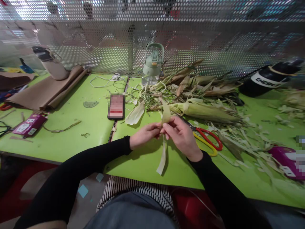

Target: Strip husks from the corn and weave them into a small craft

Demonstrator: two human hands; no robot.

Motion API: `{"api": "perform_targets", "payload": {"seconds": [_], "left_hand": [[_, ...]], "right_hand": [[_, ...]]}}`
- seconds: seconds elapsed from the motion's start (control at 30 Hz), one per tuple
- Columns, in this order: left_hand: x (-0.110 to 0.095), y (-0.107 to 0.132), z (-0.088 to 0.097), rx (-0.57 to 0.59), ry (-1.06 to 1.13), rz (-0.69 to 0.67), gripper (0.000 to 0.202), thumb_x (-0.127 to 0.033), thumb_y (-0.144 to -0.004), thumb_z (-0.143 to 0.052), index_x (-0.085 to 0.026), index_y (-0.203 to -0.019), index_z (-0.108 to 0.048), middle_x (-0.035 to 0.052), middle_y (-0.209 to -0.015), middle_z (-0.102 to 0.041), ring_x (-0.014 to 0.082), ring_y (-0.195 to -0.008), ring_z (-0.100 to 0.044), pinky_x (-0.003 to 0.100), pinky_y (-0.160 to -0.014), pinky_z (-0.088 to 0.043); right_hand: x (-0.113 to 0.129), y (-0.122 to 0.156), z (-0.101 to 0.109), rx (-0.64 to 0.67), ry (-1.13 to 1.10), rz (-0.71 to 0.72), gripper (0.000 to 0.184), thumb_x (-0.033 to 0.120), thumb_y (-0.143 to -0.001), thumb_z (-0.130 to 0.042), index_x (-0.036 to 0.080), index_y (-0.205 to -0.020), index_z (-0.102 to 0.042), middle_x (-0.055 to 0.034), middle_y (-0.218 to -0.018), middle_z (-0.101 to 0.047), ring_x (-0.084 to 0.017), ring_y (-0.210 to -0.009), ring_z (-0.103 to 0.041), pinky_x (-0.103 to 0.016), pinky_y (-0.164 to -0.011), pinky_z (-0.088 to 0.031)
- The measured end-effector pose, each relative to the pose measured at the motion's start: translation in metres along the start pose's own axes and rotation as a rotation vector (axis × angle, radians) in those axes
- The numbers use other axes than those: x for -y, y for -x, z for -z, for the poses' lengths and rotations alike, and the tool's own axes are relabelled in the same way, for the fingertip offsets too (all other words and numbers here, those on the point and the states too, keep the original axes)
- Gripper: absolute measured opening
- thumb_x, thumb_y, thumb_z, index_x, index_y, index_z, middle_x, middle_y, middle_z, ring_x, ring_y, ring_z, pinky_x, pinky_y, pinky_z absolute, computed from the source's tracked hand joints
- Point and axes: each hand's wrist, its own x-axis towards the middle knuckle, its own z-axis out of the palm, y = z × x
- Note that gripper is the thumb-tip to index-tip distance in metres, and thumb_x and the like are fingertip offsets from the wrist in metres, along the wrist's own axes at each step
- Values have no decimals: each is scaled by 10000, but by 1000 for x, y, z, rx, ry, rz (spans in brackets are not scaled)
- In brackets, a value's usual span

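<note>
Both hands meet over the green table, fingers closed on a pale strip of corn husk [161,162]. My left hand [144,135] pinches it from the left. My right hand [183,135] grips it from the right, thumb and forefinger pressed together. One end of the strip hangs down below the fingers, and a wider piece stands up above them. Where the strip is pinched, the fingers hide it. Beside my right hand lie scissors [209,138] with one red and one yellow handle loop. A loose husk piece [135,114] and a larger husk bundle [207,111] lie just beyond.
A phone [116,106] lies left of the hands. Behind the husk heap [186,84] stands a green-lidded bottle [153,65]. A black bottle [264,78] leans at right. Purple power strips [30,125] sit at both sides. A perforated metal screen [95,47] closes the back.
</note>
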Motion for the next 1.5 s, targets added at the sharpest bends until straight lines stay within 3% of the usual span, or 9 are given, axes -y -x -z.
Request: {"api": "perform_targets", "payload": {"seconds": [0.13,0.3,0.6,0.7,0.8,1.0,1.17,1.37,1.5], "left_hand": [[-9,2,-3,-78,287,-48,96,-142,-915,-582,-134,-929,-677,40,-888,-674,117,-781,-602,302,-864,-482],[-18,4,-1,-102,421,-52,173,-99,-932,-532,-119,-992,-693,45,-837,-686,98,-747,-629,266,-844,-500],[-14,0,0,-232,346,-177,166,-147,-901,-589,-157,-1045,-669,42,-957,-699,128,-834,-633,293,-841,-495],[-11,1,0,-230,285,-181,188,-205,-907,-602,-168,-1082,-661,49,-981,-693,142,-867,-625,305,-847,-483],[-11,1,2,-168,304,-123,241,-149,-847,-610,-162,-1079,-672,67,-1028,-703,162,-939,-631,324,-910,-468],[-15,2,7,-171,312,-36,228,-190,-848,-662,-166,-1069,-712,70,-1102,-716,147,-975,-635,299,-938,-460],[-17,5,7,-174,279,-54,223,-188,-858,-695,-169,-1080,-700,68,-1117,-714,148,-988,-646,322,-954,-488],[-18,6,8,-114,237,-92,207,-216,-886,-687,-180,-1089,-675,67,-1166,-687,159,-1055,-624,328,-945,-520],[-16,5,10,-83,177,-143,247,-249,-898,-680,-189,-1137,-667,63,-1147,-681,140,-980,-616,286,-871,-517]], "right_hand": [[-1,3,-3,-23,28,52,266,494,-885,-662,238,-919,-602,-20,-817,-654,-178,-713,-631,-341,-688,-556],[-6,-5,3,-231,154,123,336,518,-976,-507,233,-860,-641,-63,-986,-670,-194,-827,-642,-371,-767,-552],[-11,0,-9,-95,-60,-58,282,508,-886,-667,242,-972,-699,-58,-963,-751,-213,-802,-716,-400,-813,-597],[-14,0,-10,-5,-10,-70,268,482,-895,-661,235,-985,-705,-67,-1049,-743,-199,-760,-712,-389,-766,-600],[-14,-2,-8,-15,93,-44,247,453,-912,-637,228,-990,-700,-75,-1114,-721,-179,-708,-689,-374,-712,-591],[-9,-3,-3,-4,193,27,189,392,-931,-612,230,-1007,-673,-66,-1024,-724,-195,-761,-677,-349,-692,-560],[-9,-5,0,-90,219,-36,159,387,-915,-621,228,-922,-612,-34,-874,-693,-158,-656,-608,-289,-581,-488],[-20,-10,1,-127,67,-145,267,472,-882,-646,229,-903,-538,32,-702,-572,-103,-501,-456,-247,-457,-379],[-27,-12,2,-139,-44,-202,290,499,-879,-650,227,-938,-568,43,-699,-552,-97,-524,-455,-230,-456,-378]]}}
